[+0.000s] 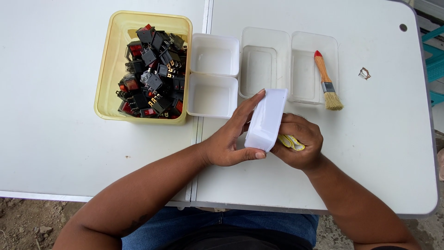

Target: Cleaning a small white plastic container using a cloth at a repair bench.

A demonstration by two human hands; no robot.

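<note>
Head view, looking straight down at a white folding table (69, 153). Both forearms come up from the bottom edge and meet just right of centre. The left hand (231, 139) is wrapped around a small white plastic tray (266, 119), thumb pressed along its lower corner and fingers stretched up its left side, so it's clamped on the tray. The tray is tipped up on edge, its underside facing the camera, and it looks plain, glossy and rectangular with rounded corners. The right hand (298, 141) sits just behind it on the right, fingers curled tight around a bunched yellow cloth (291, 141) that's pressed against the tray's lower right edge.

Containers next. Upper left of the frame there's a pale yellow plastic tub (107, 69) piled with black rocker switches (152, 74), lots of them with red buttons and brass terminals showing. Touching its right side are two more white trays (213, 74), one stacked above the other in the frame, both with nothing in them. Right of those sit two clear plastic tubs (263, 62) side by side, just above the hands. A paintbrush (326, 81) with a wooden handle, red tip and pale bristles lies slanted over the right-hand clear tub, bristles hanging past its lower right corner.
</note>
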